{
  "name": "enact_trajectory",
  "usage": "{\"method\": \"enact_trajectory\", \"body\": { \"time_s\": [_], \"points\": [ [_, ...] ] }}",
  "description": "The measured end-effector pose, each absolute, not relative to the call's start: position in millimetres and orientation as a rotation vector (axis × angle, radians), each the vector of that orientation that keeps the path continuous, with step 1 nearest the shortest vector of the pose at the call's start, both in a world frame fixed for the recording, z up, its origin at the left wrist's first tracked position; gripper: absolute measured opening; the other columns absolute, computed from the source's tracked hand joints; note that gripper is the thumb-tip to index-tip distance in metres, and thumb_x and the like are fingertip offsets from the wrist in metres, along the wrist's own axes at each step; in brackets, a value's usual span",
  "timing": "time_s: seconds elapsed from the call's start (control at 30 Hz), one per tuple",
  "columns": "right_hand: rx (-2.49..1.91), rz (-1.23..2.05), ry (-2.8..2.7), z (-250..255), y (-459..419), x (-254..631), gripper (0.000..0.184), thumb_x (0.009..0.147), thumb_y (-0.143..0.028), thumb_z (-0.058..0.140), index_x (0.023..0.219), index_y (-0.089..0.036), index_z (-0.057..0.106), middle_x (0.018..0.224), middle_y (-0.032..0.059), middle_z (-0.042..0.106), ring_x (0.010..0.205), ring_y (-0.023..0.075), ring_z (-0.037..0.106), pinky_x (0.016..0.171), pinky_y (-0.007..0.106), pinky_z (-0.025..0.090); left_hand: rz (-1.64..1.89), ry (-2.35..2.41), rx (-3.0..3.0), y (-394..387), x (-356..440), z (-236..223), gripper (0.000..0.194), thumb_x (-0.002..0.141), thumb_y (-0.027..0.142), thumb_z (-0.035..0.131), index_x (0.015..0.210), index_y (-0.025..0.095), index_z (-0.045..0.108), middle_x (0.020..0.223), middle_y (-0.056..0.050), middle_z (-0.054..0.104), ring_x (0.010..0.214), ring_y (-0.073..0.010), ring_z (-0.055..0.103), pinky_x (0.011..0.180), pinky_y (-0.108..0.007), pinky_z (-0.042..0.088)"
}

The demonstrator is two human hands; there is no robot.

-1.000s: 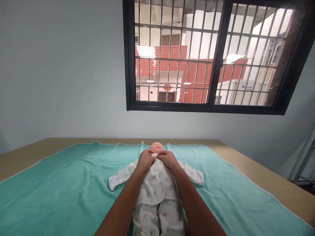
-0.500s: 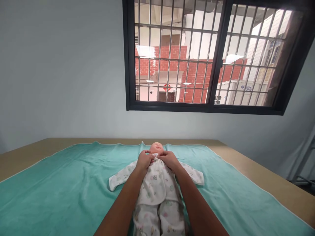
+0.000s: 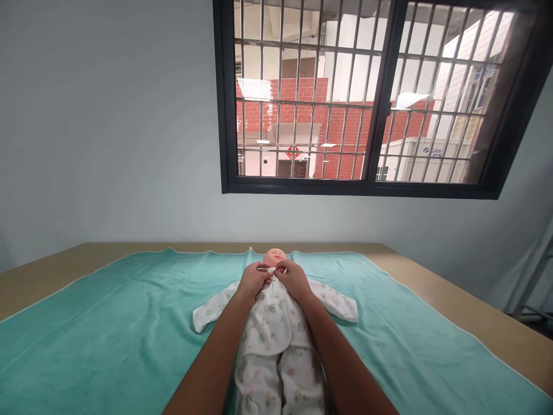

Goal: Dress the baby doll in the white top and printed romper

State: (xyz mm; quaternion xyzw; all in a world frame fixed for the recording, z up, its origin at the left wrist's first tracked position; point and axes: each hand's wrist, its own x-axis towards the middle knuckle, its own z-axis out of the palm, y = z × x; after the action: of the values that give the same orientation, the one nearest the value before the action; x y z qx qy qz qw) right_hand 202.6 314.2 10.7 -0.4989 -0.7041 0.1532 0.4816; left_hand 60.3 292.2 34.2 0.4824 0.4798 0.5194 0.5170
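A baby doll (image 3: 275, 257) lies on its back with its head toward the wall. It wears a white printed top (image 3: 270, 325) with both sleeves spread out to the sides, and matching trousers (image 3: 259, 383). At the neckline, my left hand (image 3: 254, 279) pinches the edge of the top. My right hand (image 3: 294, 278) is closed beside it, its fingertips pinching the collar too. The two hands' fingertips nearly meet just below the doll's chin. Whatever fastening lies between them is too small to make out.
A green blanket (image 3: 129, 323) is spread under the doll over a wooden table (image 3: 436, 291). Behind the table stands a grey wall (image 3: 129, 144) with a dark-framed, barred window (image 3: 298, 185). A metal frame (image 3: 529, 288) is at the far right.
My right fingers have shifted slightly up and left at the collar, closer to my left fingers. The top's neckline is pulled up slightly. The view has shifted a little.
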Motion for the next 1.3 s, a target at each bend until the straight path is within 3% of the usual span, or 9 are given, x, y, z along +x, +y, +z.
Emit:
{"method": "enact_trajectory", "body": {
  "time_s": [0.43, 0.6, 0.73, 0.9, 1.0, 1.2, 1.3],
  "points": [
    [-1.195, 0.527, -1.789, 17.1, 309.0, 214.8, 0.017, 0.074, -0.031, 0.058, 0.078, -0.022, 0.072, 0.084, 0.0011, 0.069, 0.079, 0.0166, 0.060, 0.072, 0.026, 0.043, 1.379, 1.159, 1.215, 305.2, 68.6, 19.1, 0.028, 0.068, 0.004, 0.062, 0.095, 0.010, 0.069, 0.071, 0.000, 0.063, 0.043, -0.0035, 0.046, 0.046, -0.019, 0.036],
    [-1.165, 0.547, -1.806, 19.3, 308.8, 211.1, 0.018, 0.076, -0.028, 0.059, 0.082, -0.025, 0.075, 0.094, 0.0014, 0.072, 0.086, 0.0181, 0.061, 0.080, 0.028, 0.043, 1.391, 1.139, 1.248, 303.0, 66.2, 18.7, 0.018, 0.072, 0.011, 0.064, 0.088, 0.010, 0.071, 0.066, -0.001, 0.063, 0.045, -0.0044, 0.045, 0.047, -0.018, 0.036],
    [-1.199, 0.557, -1.779, 18.7, 309.9, 209.9, 0.018, 0.075, -0.029, 0.059, 0.080, -0.025, 0.075, 0.086, 0.0013, 0.072, 0.084, 0.0184, 0.061, 0.077, 0.027, 0.042, 1.380, 1.133, 1.226, 302.9, 64.0, 18.3, 0.013, 0.072, 0.018, 0.068, 0.083, 0.010, 0.068, 0.061, 0.001, 0.059, 0.045, -0.0046, 0.046, 0.047, -0.018, 0.035],
    [-1.283, 0.573, -1.707, 15.6, 312.4, 211.3, 0.021, 0.070, -0.032, 0.059, 0.081, -0.019, 0.071, 0.074, 0.0004, 0.067, 0.070, 0.0156, 0.057, 0.065, 0.025, 0.040, 1.351, 1.134, 1.179, 304.3, 61.2, 19.4, 0.025, 0.067, 0.023, 0.075, 0.085, 0.011, 0.063, 0.061, 0.002, 0.059, 0.044, -0.0050, 0.047, 0.043, -0.017, 0.032],
    [-1.287, 0.585, -1.697, 16.6, 312.4, 211.3, 0.019, 0.069, -0.032, 0.059, 0.077, -0.018, 0.070, 0.072, 0.0005, 0.066, 0.070, 0.0155, 0.057, 0.066, 0.025, 0.040, 1.321, 1.126, 1.176, 303.8, 59.3, 20.2, 0.029, 0.067, 0.025, 0.076, 0.089, 0.012, 0.062, 0.055, 0.004, 0.055, 0.040, -0.0049, 0.044, 0.039, -0.017, 0.026],
    [-1.261, 0.635, -1.693, 19.2, 308.5, 211.4, 0.019, 0.069, -0.033, 0.058, 0.071, -0.019, 0.070, 0.071, 0.0001, 0.067, 0.072, 0.0158, 0.058, 0.067, 0.025, 0.040, 1.327, 1.141, 1.216, 306.8, 60.7, 16.7, 0.024, 0.066, 0.015, 0.071, 0.089, 0.011, 0.064, 0.066, 0.000, 0.062, 0.044, -0.0045, 0.048, 0.041, -0.017, 0.031],
    [-1.262, 0.666, -1.676, 18.4, 307.7, 211.8, 0.021, 0.069, -0.034, 0.058, 0.070, -0.018, 0.070, 0.070, 0.0001, 0.067, 0.071, 0.0159, 0.057, 0.065, 0.024, 0.039, 1.313, 1.179, 1.253, 307.6, 61.2, 16.7, 0.017, 0.065, 0.011, 0.070, 0.082, 0.011, 0.067, 0.059, 0.001, 0.060, 0.043, -0.0053, 0.047, 0.043, -0.018, 0.033]
  ]
}}
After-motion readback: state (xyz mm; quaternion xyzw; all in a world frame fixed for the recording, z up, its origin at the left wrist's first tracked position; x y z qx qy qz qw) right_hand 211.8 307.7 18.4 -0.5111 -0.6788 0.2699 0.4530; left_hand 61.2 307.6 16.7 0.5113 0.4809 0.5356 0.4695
